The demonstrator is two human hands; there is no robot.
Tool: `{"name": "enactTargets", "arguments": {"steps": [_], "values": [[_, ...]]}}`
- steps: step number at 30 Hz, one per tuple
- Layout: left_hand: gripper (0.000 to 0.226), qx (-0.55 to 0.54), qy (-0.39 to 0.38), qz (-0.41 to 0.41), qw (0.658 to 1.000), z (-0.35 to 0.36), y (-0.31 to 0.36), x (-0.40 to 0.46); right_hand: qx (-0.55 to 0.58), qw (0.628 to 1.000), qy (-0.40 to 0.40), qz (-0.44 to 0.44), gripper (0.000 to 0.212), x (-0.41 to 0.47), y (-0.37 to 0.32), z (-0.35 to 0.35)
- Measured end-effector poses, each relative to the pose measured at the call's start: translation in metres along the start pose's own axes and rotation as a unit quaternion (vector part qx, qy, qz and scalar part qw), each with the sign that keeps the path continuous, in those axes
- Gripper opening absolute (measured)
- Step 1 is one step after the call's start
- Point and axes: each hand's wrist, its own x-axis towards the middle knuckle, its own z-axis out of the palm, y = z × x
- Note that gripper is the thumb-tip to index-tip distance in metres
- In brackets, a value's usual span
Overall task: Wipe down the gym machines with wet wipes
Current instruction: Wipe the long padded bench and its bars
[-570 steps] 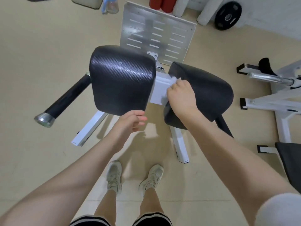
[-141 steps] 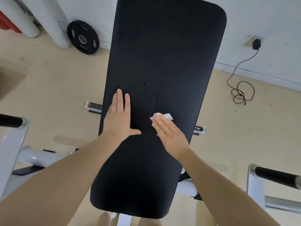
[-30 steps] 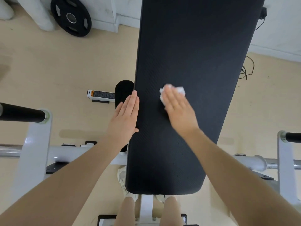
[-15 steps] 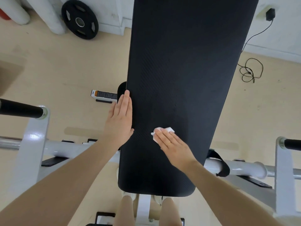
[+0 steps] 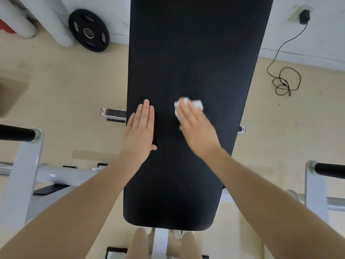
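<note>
A long black padded bench [image 5: 196, 53] runs from the near edge of view up and away from me. My right hand [image 5: 196, 126] lies flat on its middle with straight fingers, pressing a crumpled white wet wipe [image 5: 188, 106] against the pad; the wipe shows past the fingertips. My left hand [image 5: 140, 131] rests flat, fingers straight and together, on the pad's left side beside the right hand. The hands are slightly blurred.
White machine frame with black-gripped bars stands at left [image 5: 20, 165] and right [image 5: 317, 184]. A black weight plate [image 5: 88, 30] leans on the wall at the back left. A black cable [image 5: 283, 81] lies coiled on the floor at right. My legs [image 5: 138, 243] are under the bench's near end.
My right hand has slid the wipe up and away along the pad from its lower position half a second ago. My left hand has shifted inward from the pad's edge onto its surface.
</note>
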Motion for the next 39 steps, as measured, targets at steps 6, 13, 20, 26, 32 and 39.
{"name": "enactTargets", "arguments": {"steps": [6,13,20,26,32,39], "values": [[0.117,0.005,-0.024,-0.016,1.0,-0.002,0.006,0.001,-0.02,0.999,-0.012,-0.047,0.058,-0.096,-0.031,0.038],[0.115,-0.012,-0.002,0.011,1.0,-0.003,0.015,-0.002,-0.01,0.99,0.087,0.106,0.055,-0.005,0.043,-0.019],[0.12,-0.034,0.019,0.051,0.998,-0.007,0.045,0.005,0.022,0.986,0.139,0.094,0.047,-0.017,0.052,-0.002],[0.12,-0.003,0.018,0.068,0.997,-0.003,0.069,0.014,0.025,0.997,0.07,-0.011,0.049,-0.119,0.016,0.043],[0.12,0.005,0.009,0.043,0.999,0.001,0.079,0.014,0.014,0.988,0.141,0.055,0.051,-0.056,0.074,0.009],[0.118,0.021,-0.016,0.021,0.999,-0.002,0.085,0.013,0.017,0.982,0.178,0.062,0.057,-0.018,0.113,-0.022]]}}
